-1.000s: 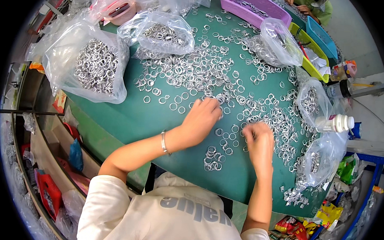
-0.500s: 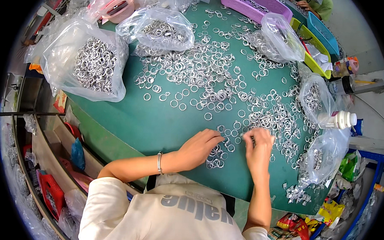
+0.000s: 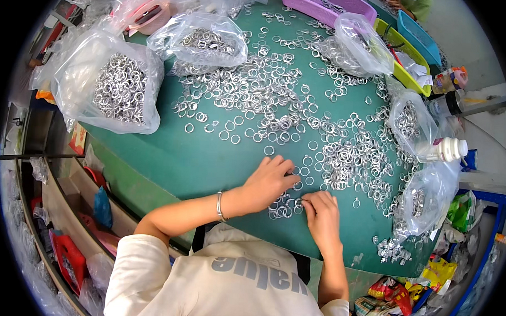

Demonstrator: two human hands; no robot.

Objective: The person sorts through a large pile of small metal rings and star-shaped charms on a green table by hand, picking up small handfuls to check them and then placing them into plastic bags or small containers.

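Observation:
Silver rings [image 3: 249, 94] lie scattered over the green table in a broad loose spread, with a denser heap [image 3: 350, 161] to the right. Close to me is a small cluster of rings [image 3: 283, 208], between my hands. My left hand [image 3: 267, 183], a bangle on its wrist, has its fingers bent down at a few rings just above that cluster; what the fingertips hold is hidden. At the cluster's right edge, my right hand [image 3: 323, 216] has thumb and fingers drawn together. Anything in that pinch is too small to make out.
Clear plastic bags of rings stand at the left [image 3: 121, 89], the back [image 3: 207, 42] and the right [image 3: 418, 203]. Purple [image 3: 325, 13] and lime-green [image 3: 407, 57] baskets line the far edge. A white bottle [image 3: 448, 150] lies at right. Another person's hand [image 3: 395, 2] shows far off.
My right hand has come down and left from the right-hand heap to the small cluster. My left hand has shifted slightly, its fingers bent more over the rings. The whole view has moved a little.

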